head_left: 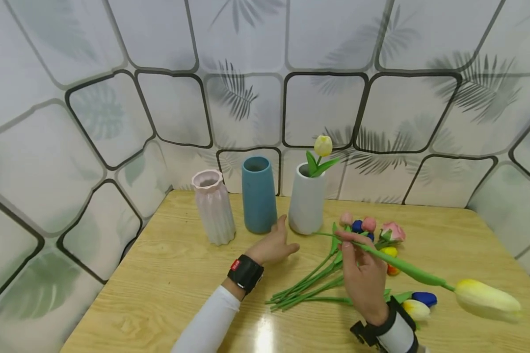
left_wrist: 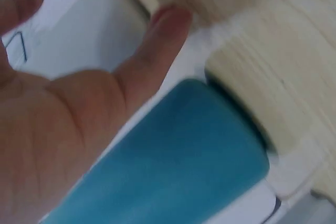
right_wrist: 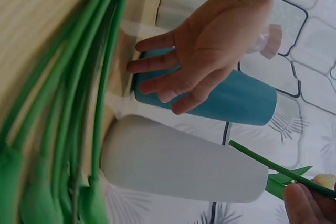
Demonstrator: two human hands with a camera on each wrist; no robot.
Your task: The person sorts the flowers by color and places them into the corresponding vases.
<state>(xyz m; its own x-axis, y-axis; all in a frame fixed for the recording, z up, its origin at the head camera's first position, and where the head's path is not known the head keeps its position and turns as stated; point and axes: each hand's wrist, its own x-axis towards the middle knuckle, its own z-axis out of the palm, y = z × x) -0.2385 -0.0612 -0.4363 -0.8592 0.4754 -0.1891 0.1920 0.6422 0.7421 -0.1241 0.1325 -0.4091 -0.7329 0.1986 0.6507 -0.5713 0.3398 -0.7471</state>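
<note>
My right hand (head_left: 365, 277) pinches the green stem of a pale yellow tulip (head_left: 486, 299), whose bloom points to the right and towards me. In the right wrist view the bare stem end (right_wrist: 252, 156) overlaps the upper part of the white vase (right_wrist: 173, 161). That vase holds another yellow tulip (head_left: 323, 146) with two green leaves. Fingers spread and holding nothing, my left hand (head_left: 271, 245) is in front of the gap between the blue vase (head_left: 259, 201) and the white one. In the left wrist view, the blue vase (left_wrist: 178, 156) fills the space beside the thumb.
A pale pink fluted vase (head_left: 214, 211) stands left of the blue one. Several artificial flowers lie under and around my right hand, with green stems (head_left: 306, 289), a pink rose (head_left: 393, 231) and a blue tulip (head_left: 424, 298). A patterned curtain (head_left: 251, 113) hangs behind the wooden table (head_left: 159, 274).
</note>
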